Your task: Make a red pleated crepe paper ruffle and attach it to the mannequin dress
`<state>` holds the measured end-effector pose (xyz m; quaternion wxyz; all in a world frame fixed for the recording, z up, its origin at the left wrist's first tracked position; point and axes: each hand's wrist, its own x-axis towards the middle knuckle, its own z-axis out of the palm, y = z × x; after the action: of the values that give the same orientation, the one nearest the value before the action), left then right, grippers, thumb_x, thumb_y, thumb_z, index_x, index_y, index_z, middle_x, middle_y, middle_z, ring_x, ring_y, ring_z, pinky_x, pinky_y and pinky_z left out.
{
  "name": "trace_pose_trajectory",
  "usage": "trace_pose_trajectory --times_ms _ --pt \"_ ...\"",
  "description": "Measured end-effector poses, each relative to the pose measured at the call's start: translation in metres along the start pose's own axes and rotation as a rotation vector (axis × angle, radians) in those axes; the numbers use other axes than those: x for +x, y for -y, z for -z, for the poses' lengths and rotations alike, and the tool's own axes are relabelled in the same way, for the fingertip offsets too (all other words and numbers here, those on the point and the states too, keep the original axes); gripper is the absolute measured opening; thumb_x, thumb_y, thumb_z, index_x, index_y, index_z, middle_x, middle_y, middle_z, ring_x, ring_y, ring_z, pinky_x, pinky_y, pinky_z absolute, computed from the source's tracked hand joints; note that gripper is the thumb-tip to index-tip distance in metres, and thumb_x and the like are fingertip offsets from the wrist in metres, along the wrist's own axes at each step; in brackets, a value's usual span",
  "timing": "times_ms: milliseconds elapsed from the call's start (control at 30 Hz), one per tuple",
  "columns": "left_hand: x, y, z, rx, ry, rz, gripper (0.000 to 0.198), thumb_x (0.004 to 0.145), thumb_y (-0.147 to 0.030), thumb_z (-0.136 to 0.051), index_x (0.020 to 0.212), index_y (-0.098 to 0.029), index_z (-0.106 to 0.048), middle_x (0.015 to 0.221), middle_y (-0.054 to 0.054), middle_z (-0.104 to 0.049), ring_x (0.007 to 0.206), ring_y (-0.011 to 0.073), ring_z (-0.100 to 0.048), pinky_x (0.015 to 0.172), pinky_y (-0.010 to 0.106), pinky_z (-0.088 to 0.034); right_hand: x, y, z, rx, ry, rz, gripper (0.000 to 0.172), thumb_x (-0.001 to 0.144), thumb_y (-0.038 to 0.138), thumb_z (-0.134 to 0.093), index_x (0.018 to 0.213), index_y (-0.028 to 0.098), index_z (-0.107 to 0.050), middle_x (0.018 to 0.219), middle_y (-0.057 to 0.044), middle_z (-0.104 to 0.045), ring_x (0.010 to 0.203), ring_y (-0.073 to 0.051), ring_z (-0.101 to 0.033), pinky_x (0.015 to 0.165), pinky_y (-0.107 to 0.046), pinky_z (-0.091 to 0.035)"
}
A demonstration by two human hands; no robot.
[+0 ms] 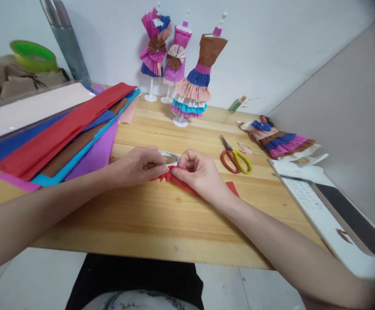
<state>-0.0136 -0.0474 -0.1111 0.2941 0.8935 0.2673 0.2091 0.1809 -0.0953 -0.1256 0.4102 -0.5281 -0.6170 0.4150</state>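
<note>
A strip of red crepe paper (187, 184) lies gathered on the wooden table (161, 215) in front of me. My left hand (139, 165) pinches its left end with closed fingers and also seems to hold a thin metal tool. My right hand (200, 172) is closed too, pinching the same paper right beside the left fingertips. A roll of clear tape (168, 157) sits just behind both hands.
Sheets of coloured crepe paper (61, 133) are stacked at the left. Three small mannequins in paper dresses (192, 86) stand at the back. Red-and-yellow scissors (235, 159) lie to the right, near another paper dress (279, 142) and a white board (320, 206).
</note>
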Motion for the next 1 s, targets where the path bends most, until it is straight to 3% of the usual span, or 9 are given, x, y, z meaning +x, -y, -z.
trace_pose_trajectory --times_ms 100,200,367,467,567,667,767,867,1000 --pt "0.000 -0.001 0.000 0.011 0.008 -0.092 0.034 0.095 -0.029 -0.051 0.068 -0.015 -0.066 0.062 0.000 -0.055 0.064 0.0122 -0.051 0.061 0.024 -0.036 -0.001 0.000 0.000 0.054 0.006 -0.023 0.026 0.067 0.032 -0.071 0.075 0.021 -0.049 0.054 0.006 -0.053 0.048 -0.008 -0.043 0.046 -0.022 -0.031" --pt "0.000 -0.003 0.001 0.021 0.025 -0.180 0.033 0.097 -0.026 -0.049 0.069 -0.016 -0.063 0.065 0.001 -0.057 0.071 0.0132 -0.051 0.066 0.024 -0.037 -0.001 0.001 0.000 0.124 0.108 -0.053 0.025 0.069 0.030 -0.069 0.087 0.021 -0.054 0.050 0.010 -0.049 0.043 -0.007 -0.037 0.044 -0.021 -0.026" --pt "0.001 0.000 0.001 0.101 0.004 -0.173 0.034 0.097 -0.029 -0.049 0.067 -0.017 -0.060 0.066 0.001 -0.058 0.072 0.0147 -0.051 0.068 0.026 -0.038 0.000 0.001 -0.001 0.257 0.199 -0.099 0.022 0.068 0.032 -0.071 0.072 0.020 -0.053 0.047 0.010 -0.043 0.041 -0.005 -0.032 0.043 -0.020 -0.020" --pt "0.001 0.002 0.003 0.144 -0.128 -0.178 0.026 0.093 -0.041 -0.055 0.090 -0.018 -0.067 0.084 0.005 -0.066 0.085 0.0195 -0.056 0.081 0.032 -0.042 0.002 0.002 -0.001 0.404 0.137 -0.168 0.029 0.064 0.035 -0.077 0.075 0.020 -0.054 0.051 0.008 -0.053 0.042 -0.007 -0.044 0.043 -0.019 -0.029" --pt "0.000 -0.001 0.005 0.136 -0.384 -0.107 0.043 0.087 -0.051 -0.057 0.111 -0.016 -0.062 0.109 0.011 -0.066 0.105 0.0244 -0.056 0.094 0.038 -0.042 0.004 0.004 0.002 0.516 0.075 -0.224 0.036 0.059 0.039 -0.081 0.076 0.020 -0.054 0.056 0.004 -0.061 0.045 -0.011 -0.054 0.042 -0.022 -0.039" --pt "-0.001 -0.004 0.004 0.074 -0.543 0.192 0.035 0.088 -0.050 -0.051 0.086 -0.017 -0.063 0.084 0.005 -0.065 0.084 0.0196 -0.058 0.075 0.031 -0.045 0.006 0.006 0.004 0.587 0.008 -0.242 0.036 0.059 0.037 -0.081 0.076 0.020 -0.054 0.059 0.002 -0.064 0.046 -0.012 -0.056 0.040 -0.022 -0.042" --pt "0.001 -0.002 -0.001 -0.173 -0.316 0.408 0.047 0.087 -0.056 -0.049 0.060 -0.017 -0.054 0.058 0.000 -0.052 0.058 0.0135 -0.048 0.054 0.026 -0.036 0.007 0.006 0.003 0.657 -0.057 -0.251 0.036 0.059 0.034 -0.081 0.076 0.021 -0.053 0.061 0.002 -0.064 0.048 -0.011 -0.056 0.040 -0.021 -0.042" --pt "0.003 0.000 -0.010 -0.501 -0.066 0.426 0.046 0.078 -0.062 -0.061 0.071 -0.016 -0.061 0.065 0.001 -0.057 0.060 0.0130 -0.052 0.055 0.026 -0.040 0.006 0.006 0.000 0.686 -0.084 -0.243 0.038 0.058 0.034 -0.082 0.076 0.021 -0.051 0.058 0.004 -0.062 0.045 -0.010 -0.053 0.039 -0.020 -0.041" --pt "0.003 -0.007 -0.020 -0.750 -0.065 0.420 0.048 0.065 -0.054 -0.077 0.091 -0.015 -0.064 0.069 0.000 -0.059 0.061 0.0125 -0.053 0.056 0.025 -0.044 0.002 0.006 -0.005 0.663 -0.080 -0.222 0.038 0.060 0.037 -0.082 0.078 0.021 -0.053 0.055 0.005 -0.060 0.042 -0.009 -0.050 0.040 -0.020 -0.039"
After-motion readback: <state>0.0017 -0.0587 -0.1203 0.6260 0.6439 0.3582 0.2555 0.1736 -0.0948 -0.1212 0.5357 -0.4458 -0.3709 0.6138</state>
